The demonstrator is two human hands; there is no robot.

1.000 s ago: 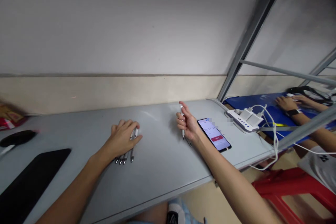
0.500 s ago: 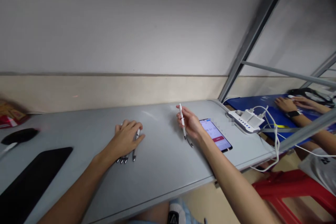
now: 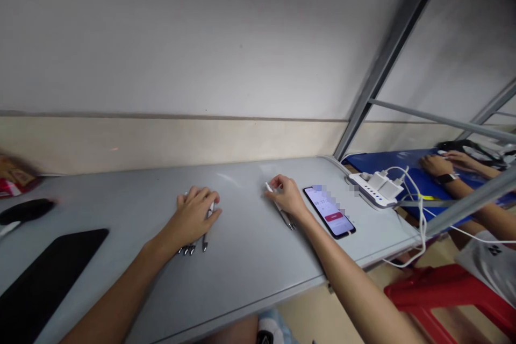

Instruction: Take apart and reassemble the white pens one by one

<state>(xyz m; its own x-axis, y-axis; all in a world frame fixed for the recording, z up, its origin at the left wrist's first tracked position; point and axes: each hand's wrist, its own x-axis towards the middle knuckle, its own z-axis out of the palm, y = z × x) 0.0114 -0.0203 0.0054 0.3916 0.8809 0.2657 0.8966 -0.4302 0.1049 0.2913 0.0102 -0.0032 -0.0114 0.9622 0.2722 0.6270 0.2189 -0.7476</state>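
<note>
Pens (image 3: 205,243) lie under the left hand (image 3: 197,209) on the grey table (image 3: 245,269); about four metal tips poke out toward the near edge. Left fingers curl over the bodies, thumb apart; palm hides whether they grip or merely rest.

Right hand (image 3: 287,193) is low at a second set, the right-side pens (image 3: 285,217), two tips side by side, just left of the phone (image 3: 329,212). Thumb and fingers are bent about one white upper end; cannot tell if the pinch is firm or loosened. Exact count there unclear.

Step in hand, my reading: setting one pen down alongside another. Next move seems to call for a clean release without nudging the neighbour, left hand steady.

Against half a second ago: right hand then held a pen raised and tilted above another; now that pen is down beside it. Left hand hardly changed.
</note>
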